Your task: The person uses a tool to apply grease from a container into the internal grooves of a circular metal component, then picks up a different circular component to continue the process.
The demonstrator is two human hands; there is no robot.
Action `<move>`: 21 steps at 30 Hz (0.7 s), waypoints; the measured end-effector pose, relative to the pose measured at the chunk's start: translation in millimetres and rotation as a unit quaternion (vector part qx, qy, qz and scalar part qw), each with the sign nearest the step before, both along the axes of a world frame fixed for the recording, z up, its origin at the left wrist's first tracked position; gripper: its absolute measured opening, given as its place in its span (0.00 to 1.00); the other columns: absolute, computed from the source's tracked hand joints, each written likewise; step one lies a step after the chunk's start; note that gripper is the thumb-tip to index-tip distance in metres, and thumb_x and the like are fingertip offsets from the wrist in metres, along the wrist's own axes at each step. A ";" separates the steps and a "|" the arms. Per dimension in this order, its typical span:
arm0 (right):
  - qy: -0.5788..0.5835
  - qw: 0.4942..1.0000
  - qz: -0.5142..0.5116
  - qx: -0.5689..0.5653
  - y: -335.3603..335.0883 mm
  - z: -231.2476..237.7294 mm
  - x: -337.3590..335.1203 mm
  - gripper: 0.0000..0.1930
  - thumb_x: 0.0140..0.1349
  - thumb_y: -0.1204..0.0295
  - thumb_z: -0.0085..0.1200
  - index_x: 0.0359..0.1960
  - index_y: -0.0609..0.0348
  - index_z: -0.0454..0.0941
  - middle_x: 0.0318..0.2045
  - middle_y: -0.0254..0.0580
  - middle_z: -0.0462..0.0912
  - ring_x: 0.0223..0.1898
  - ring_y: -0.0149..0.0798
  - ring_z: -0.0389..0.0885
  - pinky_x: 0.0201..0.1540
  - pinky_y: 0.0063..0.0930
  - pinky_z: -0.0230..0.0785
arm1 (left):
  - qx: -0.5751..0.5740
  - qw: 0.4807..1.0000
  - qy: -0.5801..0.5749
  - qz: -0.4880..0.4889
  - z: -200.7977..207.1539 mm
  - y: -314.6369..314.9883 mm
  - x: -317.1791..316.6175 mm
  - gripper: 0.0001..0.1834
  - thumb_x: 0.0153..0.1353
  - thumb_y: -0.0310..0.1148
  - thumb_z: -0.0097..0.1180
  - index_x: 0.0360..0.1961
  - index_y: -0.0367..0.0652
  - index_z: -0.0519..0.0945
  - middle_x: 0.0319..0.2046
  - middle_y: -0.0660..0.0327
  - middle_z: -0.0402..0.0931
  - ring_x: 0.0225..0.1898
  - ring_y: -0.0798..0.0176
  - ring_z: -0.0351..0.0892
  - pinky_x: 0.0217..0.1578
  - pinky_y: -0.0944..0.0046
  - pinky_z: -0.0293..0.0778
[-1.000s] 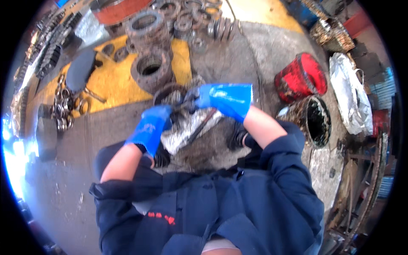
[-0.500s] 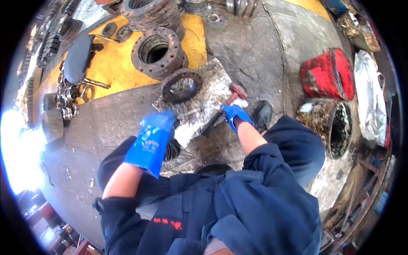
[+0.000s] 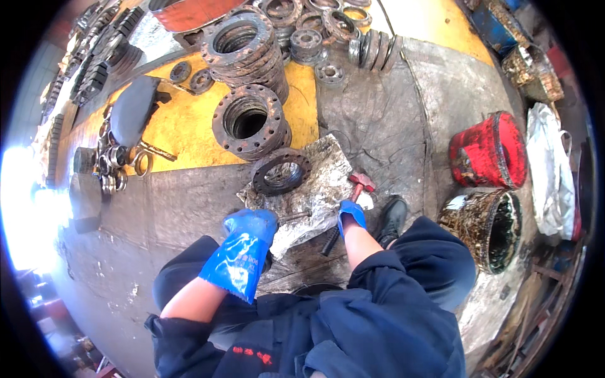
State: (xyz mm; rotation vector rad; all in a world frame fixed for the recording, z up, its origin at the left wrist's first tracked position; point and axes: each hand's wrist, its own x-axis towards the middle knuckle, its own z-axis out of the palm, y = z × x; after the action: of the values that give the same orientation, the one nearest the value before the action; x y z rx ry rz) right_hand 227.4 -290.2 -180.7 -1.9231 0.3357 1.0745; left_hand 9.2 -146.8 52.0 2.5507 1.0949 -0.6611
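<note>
My left hand (image 3: 251,223), in a long blue rubber glove, is closed around a thin metal rod (image 3: 295,217) whose free end points right over a dirty pale sheet (image 3: 315,195). A dark, flat metal ring (image 3: 302,165) with a large centre opening lies on the sheet's far side, apart from the rod. In a blue glove too, my right hand (image 3: 351,215) is wrapped round a hammer (image 3: 361,181) near the sheet's right edge. Its red head shows beyond the hand and its black grip sticks out on the near side. The fingertips of both hands are hidden.
Stacked rusty flanges (image 3: 272,129) stand just beyond the ring, with more rings behind. A red bucket (image 3: 469,154) and a grime-coated drum (image 3: 466,220) lie at the right. Metal rings and a grey rounded plate (image 3: 133,110) are at the left. My shoe (image 3: 393,217) is beside the hammer.
The view has shifted, so the floor things sit lower in the picture. Both hands keep their holds on rod and hammer, and their places by the sheet look about the same.
</note>
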 end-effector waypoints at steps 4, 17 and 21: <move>-0.012 0.999 0.006 0.039 -12.7 2.2 6.4 0.14 0.62 0.66 0.52 0.41 0.66 0.80 0.28 0.44 0.82 0.27 0.40 0.81 0.29 0.34 0.72 | 0.046 0.996 0.071 0.009 -0.9 4.9 2.9 0.12 0.60 0.41 0.60 0.42 0.49 0.86 0.39 0.53 0.86 0.43 0.46 0.86 0.42 0.45 0.80; -0.120 0.905 0.140 0.383 20.3 253.5 3.9 0.10 0.66 0.64 0.63 0.38 0.56 0.82 0.25 0.33 0.79 0.28 0.28 0.77 0.31 0.22 0.70 | 0.036 0.948 -0.312 0.052 -9.1 18.3 -30.2 0.15 0.50 0.30 0.62 0.41 0.41 0.83 0.39 0.44 0.82 0.44 0.38 0.82 0.45 0.45 0.77; -0.113 0.839 0.194 0.495 -5.7 258.1 -16.6 0.11 0.65 0.70 0.62 0.45 0.61 0.81 0.31 0.37 0.82 0.31 0.30 0.81 0.34 0.26 0.73 | 0.052 0.939 -0.338 0.039 -44.6 34.5 -21.8 0.18 0.49 0.29 0.60 0.44 0.39 0.82 0.42 0.43 0.82 0.47 0.37 0.80 0.48 0.45 0.76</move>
State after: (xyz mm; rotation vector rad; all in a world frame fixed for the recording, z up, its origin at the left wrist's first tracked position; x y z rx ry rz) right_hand 210.8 -295.9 77.5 -1.1369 -0.6745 0.9605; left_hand -12.6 -112.3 7.4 2.4824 0.9778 0.3012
